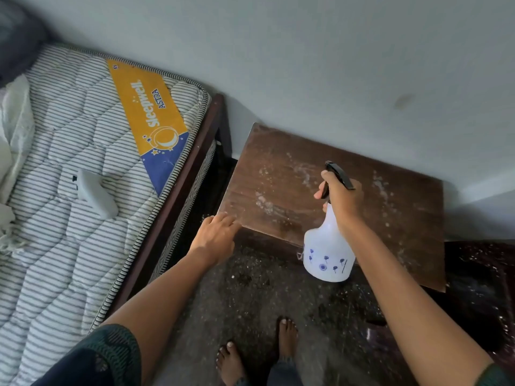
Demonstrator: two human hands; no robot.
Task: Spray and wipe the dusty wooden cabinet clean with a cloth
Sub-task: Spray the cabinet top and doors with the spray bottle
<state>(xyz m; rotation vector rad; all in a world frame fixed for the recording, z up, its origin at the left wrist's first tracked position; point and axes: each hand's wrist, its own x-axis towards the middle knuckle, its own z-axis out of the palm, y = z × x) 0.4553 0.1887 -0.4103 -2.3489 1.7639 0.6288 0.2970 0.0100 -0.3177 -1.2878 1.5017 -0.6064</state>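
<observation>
View from above, looking down at a person's two bare arms over a low wooden cabinet (pixel 306 168) that stands against a pale grey wall (pixel 306 65), beside a bed.

The cabinet's dark brown top is streaked with whitish dust patches (pixel 264 203), thickest near its middle and along its right side. No part of it looks wiped yet.

The right hand (pixel 342 199) grips the neck of a white spray bottle (pixel 326 252) printed with small blue flowers. Its fingers curl around the neck, with one finger on the black trigger. The bottle hangs upright over the top's near edge, and its nozzle appears aimed across the top toward the wall, probably so the mist lands on the dusty wood.

The left hand (pixel 214 238) lies with fingers straight and close together, the tips touching the top's near left corner. It holds nothing and seems to steady the person while keeping clear of the spray.

To the left is a striped mattress (pixel 69 246) with a yellow and blue Sleepwell Astra label (pixel 150 118). A small pale grey object (pixel 96 195) lies on it, well apart from the cabinet. It may be the wiping cloth, but this cannot be told.

Bare feet (pixel 287 335) stand on a dark speckled floor (pixel 250 291).
</observation>
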